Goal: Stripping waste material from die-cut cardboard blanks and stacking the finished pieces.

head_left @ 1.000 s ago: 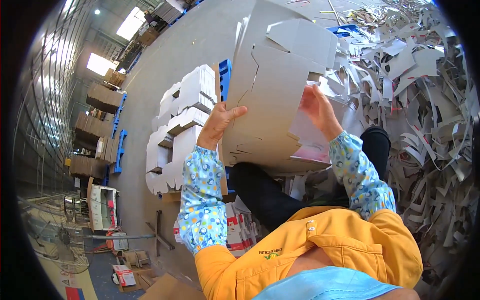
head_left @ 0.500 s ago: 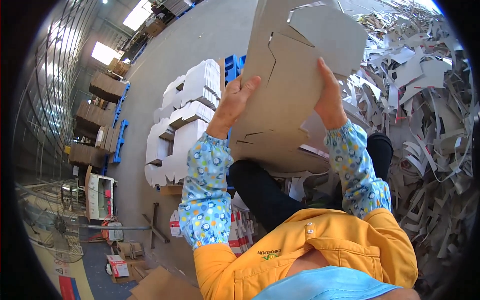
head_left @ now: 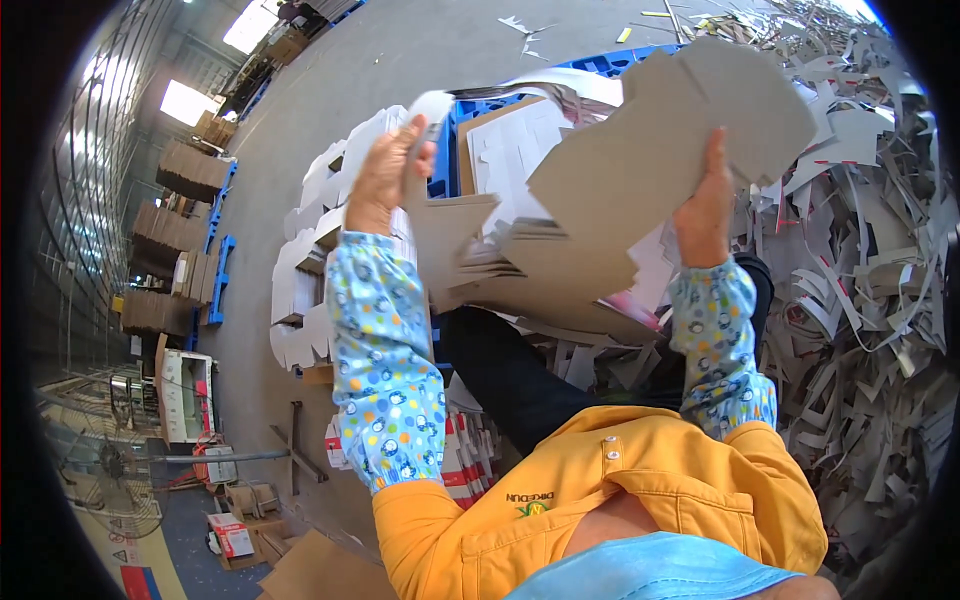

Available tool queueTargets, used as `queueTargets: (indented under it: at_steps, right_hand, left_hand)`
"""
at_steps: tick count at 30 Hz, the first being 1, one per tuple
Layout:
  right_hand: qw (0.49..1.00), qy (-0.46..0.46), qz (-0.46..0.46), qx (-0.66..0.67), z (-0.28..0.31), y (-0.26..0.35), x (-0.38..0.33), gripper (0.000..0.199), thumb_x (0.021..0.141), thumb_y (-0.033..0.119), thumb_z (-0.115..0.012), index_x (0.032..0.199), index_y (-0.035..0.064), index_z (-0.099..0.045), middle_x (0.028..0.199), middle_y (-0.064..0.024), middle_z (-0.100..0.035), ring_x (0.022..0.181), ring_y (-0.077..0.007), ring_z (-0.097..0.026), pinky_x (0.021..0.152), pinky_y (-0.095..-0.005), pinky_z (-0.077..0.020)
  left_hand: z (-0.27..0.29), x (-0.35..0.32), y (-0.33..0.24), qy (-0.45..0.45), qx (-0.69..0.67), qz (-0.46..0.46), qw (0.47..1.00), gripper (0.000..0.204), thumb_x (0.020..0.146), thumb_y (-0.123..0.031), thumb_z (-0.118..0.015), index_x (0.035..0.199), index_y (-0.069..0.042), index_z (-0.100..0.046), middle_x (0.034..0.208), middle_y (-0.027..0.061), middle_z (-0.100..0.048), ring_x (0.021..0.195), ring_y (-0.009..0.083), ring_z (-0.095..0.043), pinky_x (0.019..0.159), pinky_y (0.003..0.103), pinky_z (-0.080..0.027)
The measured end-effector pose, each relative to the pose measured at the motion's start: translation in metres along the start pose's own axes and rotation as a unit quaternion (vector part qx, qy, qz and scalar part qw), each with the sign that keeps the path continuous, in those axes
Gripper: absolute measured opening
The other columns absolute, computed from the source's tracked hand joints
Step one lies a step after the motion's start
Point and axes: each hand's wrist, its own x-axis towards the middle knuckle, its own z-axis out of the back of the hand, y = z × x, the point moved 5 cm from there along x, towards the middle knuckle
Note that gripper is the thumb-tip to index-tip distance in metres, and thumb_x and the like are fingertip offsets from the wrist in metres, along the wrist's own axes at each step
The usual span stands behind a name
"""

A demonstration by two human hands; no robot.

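In front of my lap a thick stack of grey die-cut cardboard sheets [head_left: 640, 150] stands tilted, its edge notched. My right hand [head_left: 705, 210] grips the stack's right side, thumb laid up its grey face and the other fingers hidden behind. To the left, my left hand [head_left: 378, 182] is closed around the upper end of the cardboard trim [head_left: 445, 225], the waste edge of the sheets. This trim is bent away from the stack, leaving a jagged gap between them. Part of it, blurred, arches across behind the gap.
Stacks of white cut cardboard [head_left: 305, 270] stand on the left, beside a blue pallet [head_left: 610, 62] carrying white sheets [head_left: 520, 150]. A large heap of paper offcuts [head_left: 870, 260] fills the right. A standing fan [head_left: 110, 460] is at lower left, with pallets of brown cardboard [head_left: 190, 215] beyond.
My left hand has moved left and pulled the trim away from the stack, opening a gap. My right hand has shifted right and slightly down with the stack.
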Motion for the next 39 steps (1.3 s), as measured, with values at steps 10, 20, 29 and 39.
queueTargets:
  at_steps: [10,20,29,39]
  right_hand:
    - [0.981,0.075,0.174,-0.038,-0.043,0.027,0.029,0.039,0.083,0.025,-0.053,0.113,0.0026,-0.044,0.109,-0.0059,-0.049,0.1,-0.0176,-0.048,0.084,-0.0302,-0.0409]
    - [0.629,0.154,0.534,-0.544,-0.115,0.017,-0.029,0.048,0.08,0.037,-0.055,0.114,0.0056,-0.045,0.109,-0.0066,-0.05,0.102,-0.0165,-0.048,0.082,-0.0262,-0.0398]
    - [0.774,0.51,0.061,-0.37,-0.209,-0.01,-0.031,0.084,0.071,0.037,-0.066,0.133,0.0114,-0.016,0.135,-0.0088,-0.024,0.123,-0.0282,-0.022,0.101,-0.0398,-0.0184]
    - [0.842,0.207,-0.391,-0.308,0.099,-0.165,-0.003,0.052,0.084,0.049,-0.039,0.104,0.0019,-0.05,0.089,-0.0054,-0.059,0.076,-0.0106,-0.056,0.07,-0.0267,-0.046]
  left_hand:
    - [-0.088,-0.004,0.016,-0.065,0.44,-0.45,0.774,0.072,0.063,-0.035,-0.07,0.119,-0.004,-0.037,0.097,0.0092,-0.057,0.092,0.0267,-0.051,0.08,0.04,-0.037]
    - [-0.165,-0.032,0.07,-0.103,0.19,-0.363,0.906,0.119,0.051,-0.043,-0.076,0.131,0.0,0.001,0.118,0.0217,-0.039,0.109,0.0345,-0.035,0.096,0.041,-0.021]
    - [-0.125,-0.042,-0.028,-0.119,-0.217,-0.403,0.881,0.083,0.067,-0.006,-0.066,0.129,-0.004,-0.01,0.098,0.0108,-0.047,0.083,0.0155,-0.049,0.073,0.025,-0.042]
    - [-0.102,-0.12,-0.101,-0.045,-0.213,-0.499,0.839,0.073,0.067,-0.057,-0.057,0.117,-0.011,-0.032,0.108,0.0192,-0.048,0.094,0.0196,-0.055,0.067,0.031,-0.054]
